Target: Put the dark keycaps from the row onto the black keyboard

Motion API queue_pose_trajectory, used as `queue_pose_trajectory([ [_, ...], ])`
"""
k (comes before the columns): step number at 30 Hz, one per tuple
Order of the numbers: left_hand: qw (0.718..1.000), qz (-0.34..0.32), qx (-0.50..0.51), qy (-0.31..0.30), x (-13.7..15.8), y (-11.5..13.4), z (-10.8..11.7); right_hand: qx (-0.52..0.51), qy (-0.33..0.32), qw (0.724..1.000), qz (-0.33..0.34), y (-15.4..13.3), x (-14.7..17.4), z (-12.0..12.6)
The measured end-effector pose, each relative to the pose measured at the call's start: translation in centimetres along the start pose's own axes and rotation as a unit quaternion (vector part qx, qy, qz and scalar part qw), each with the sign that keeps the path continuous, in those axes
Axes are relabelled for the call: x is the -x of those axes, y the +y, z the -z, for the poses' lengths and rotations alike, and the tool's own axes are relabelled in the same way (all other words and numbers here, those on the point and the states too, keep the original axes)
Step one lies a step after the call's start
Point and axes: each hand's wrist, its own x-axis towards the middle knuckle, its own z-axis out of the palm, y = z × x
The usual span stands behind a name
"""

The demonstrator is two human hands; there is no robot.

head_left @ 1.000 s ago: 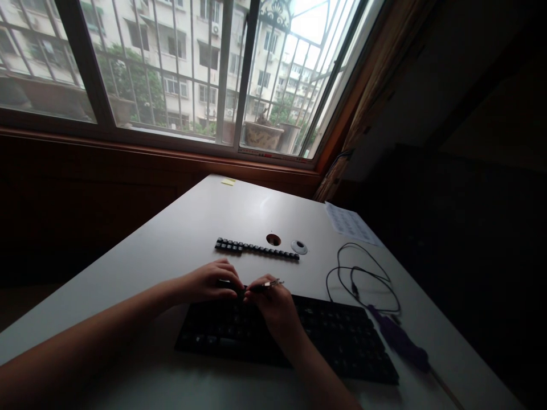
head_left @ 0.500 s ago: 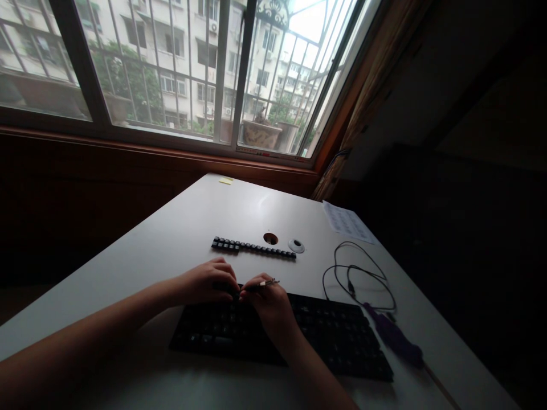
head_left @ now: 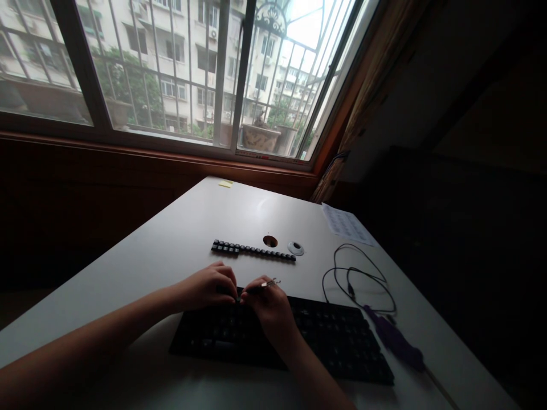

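A black keyboard [head_left: 342,330] lies on the white table, partly covered by my hands and forearms. My left hand [head_left: 213,286] is at its far edge, fingers curled and tips pinched together; whatever is between them is too small and dark to identify. Beside it, almost touching, my right hand [head_left: 270,304] rests over the upper keys. Its fingers are closed around a small puller-like tool [head_left: 267,285] with a dark body and metal prongs pointing up to the right. Beyond the hands, removed black keycaps [head_left: 256,250] stand in a long row, with a shorter second row at the left.
A round cable hole [head_left: 270,241] and its white cover [head_left: 296,248] are behind the keycaps. To the right lie a looped black cable [head_left: 354,267], a purple duster-like object [head_left: 397,341] and printed paper [head_left: 347,222]. A yellow note [head_left: 225,184] sits near the window.
The fingertips of my left hand have drawn slightly left, leaving a small gap to my right hand. The tool in my right hand has turned a little. The keycap rows look unchanged.
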Motion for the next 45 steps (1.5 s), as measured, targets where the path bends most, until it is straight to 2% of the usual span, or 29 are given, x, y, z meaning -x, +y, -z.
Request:
queue_pose_trajectory([
  [9, 1.000, -0.012, 0.004, 0.008, -0.04, -0.29, -0.25, -0.079, 0.039, 0.996, -0.030, -0.48, 0.06, 0.09],
  [15, 1.000, -0.011, -0.029, -0.004, -0.06, -0.14, -0.22, -0.099, 0.057, 0.993, -0.034, -0.58, 0.03, -0.01],
  [25, 0.999, -0.021, -0.045, -0.014, 0.03, -0.32, -0.16, -0.079, 0.066, 0.994, -0.041, -0.28, 0.16, -0.05],
  [45, 1.000, -0.015, -0.003, 0.004, 0.07, -0.96, -0.32, -0.064, 0.075, 0.994, -0.036, -0.08, 0.31, -0.05],
])
